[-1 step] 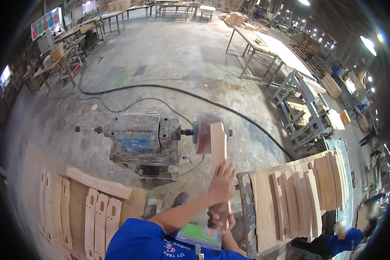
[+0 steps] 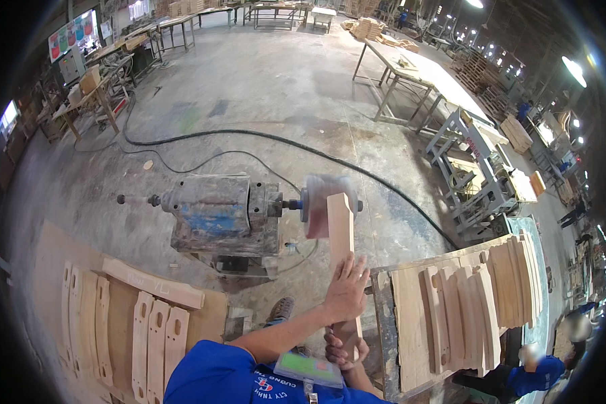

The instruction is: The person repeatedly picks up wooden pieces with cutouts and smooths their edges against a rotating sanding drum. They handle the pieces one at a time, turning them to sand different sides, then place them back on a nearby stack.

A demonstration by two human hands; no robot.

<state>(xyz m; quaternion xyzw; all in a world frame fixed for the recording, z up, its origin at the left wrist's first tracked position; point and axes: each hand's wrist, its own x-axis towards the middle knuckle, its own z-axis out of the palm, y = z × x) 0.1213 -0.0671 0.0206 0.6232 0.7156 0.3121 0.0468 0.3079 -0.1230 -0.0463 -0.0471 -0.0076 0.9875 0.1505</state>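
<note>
A pale wooden slat [image 2: 341, 232] runs away from me, its far end against the blurred, spinning sanding drum [image 2: 316, 215]. My left hand [image 2: 347, 289] grips the slat near its middle, fingers laid across the top face. Closer to my body, my right hand [image 2: 345, 350] is wrapped round the near end, some of its fingers hidden by the wood. The drum sits on the right-hand shaft of a dusty blue and grey motor [image 2: 212, 215] straight ahead.
Slotted slats [image 2: 158, 337] lie on a board [image 2: 212, 313] at left. Right of me, several curved slats [image 2: 454, 313] rest on a bench [image 2: 411, 337]. A thick black cable [image 2: 283, 140] crosses the floor beyond the motor. Another person [image 2: 535, 374] is at lower right.
The slat and both hands have shifted very slightly, with the slat's far end a little lower in the picture. More of a shoe shows beside my left forearm.
</note>
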